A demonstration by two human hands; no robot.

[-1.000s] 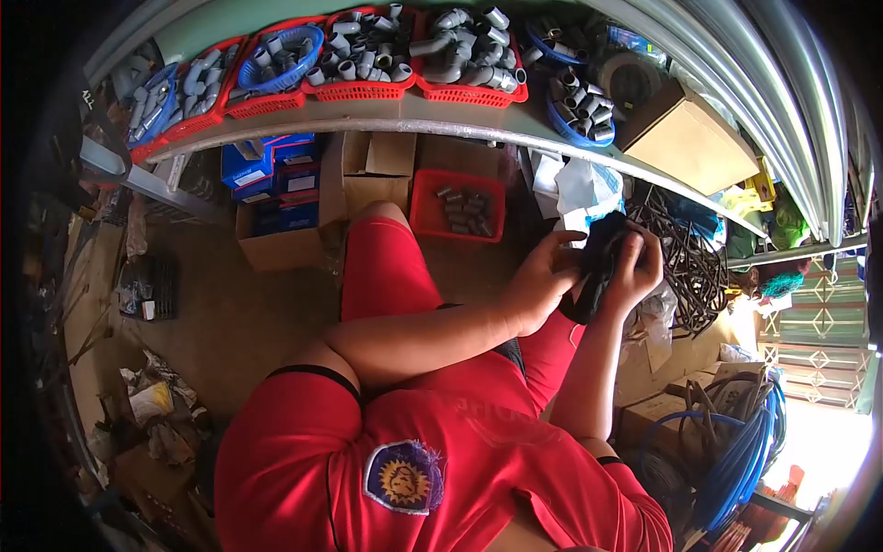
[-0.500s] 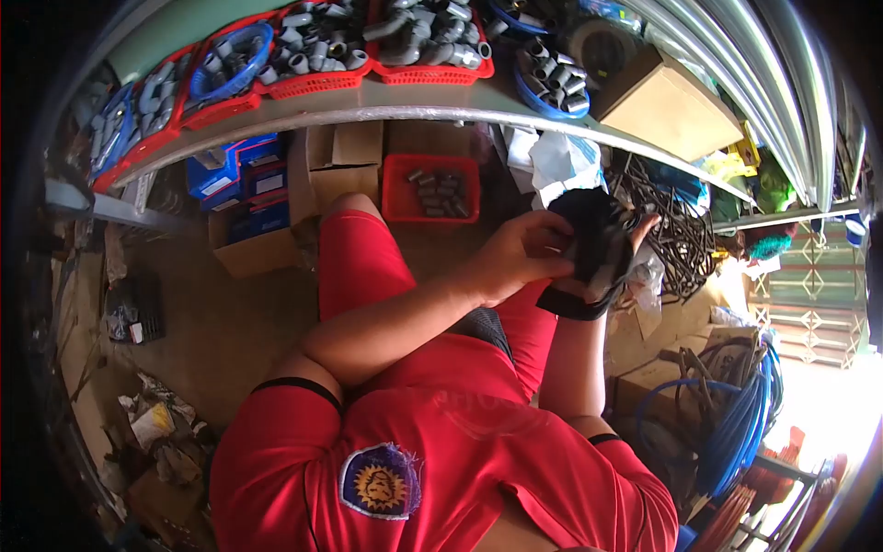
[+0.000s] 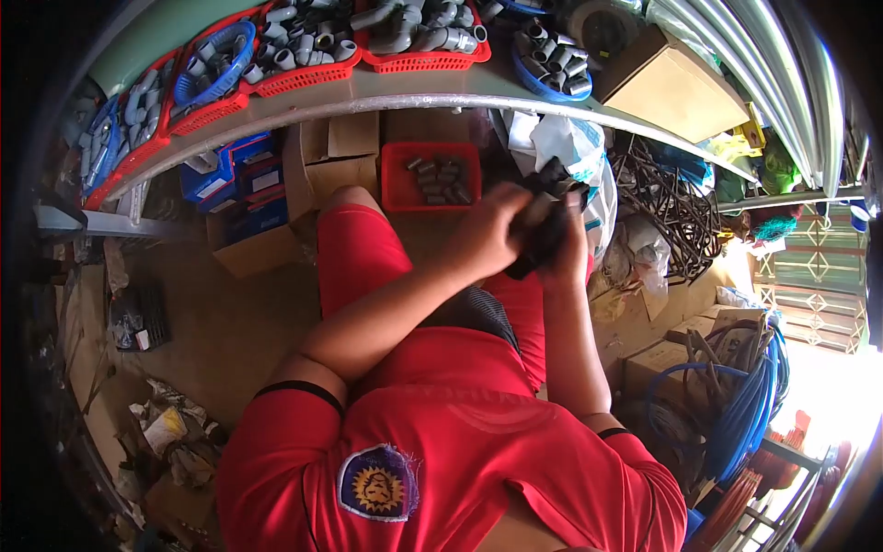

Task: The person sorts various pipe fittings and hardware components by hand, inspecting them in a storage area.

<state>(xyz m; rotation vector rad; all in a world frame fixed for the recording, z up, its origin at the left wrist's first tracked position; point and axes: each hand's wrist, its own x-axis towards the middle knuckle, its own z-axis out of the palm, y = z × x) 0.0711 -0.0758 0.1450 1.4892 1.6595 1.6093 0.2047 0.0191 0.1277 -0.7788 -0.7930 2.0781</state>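
Note:
Above my right thigh, both hands meet at a black, soft-looking item [image 3: 532, 241], smeared by motion, so its kind cannot be made out. My left hand [image 3: 495, 230] comes across from the left, its fingers closed on the item's left side. On the other side, my right hand [image 3: 566, 247] grips it from below and the right. A dark part of the item sticks up above the fingers. Beyond the hands, under the shelf, is a red plastic tray [image 3: 391, 189] with short grey pipe fittings [image 3: 441, 179].
A shelf edge [image 3: 368, 103] crosses ahead, bearing red baskets [image 3: 423, 63] of grey fittings. Below stand blue boxes [image 3: 262, 179] and an open carton [image 3: 253, 248]. To the right lie a dark metal rod heap [image 3: 667, 202] and a blue hose coil [image 3: 759, 405].
Both hands have moved left and slightly closer together with the black item. The item looks more bunched up, where it was spread over my right hand before.

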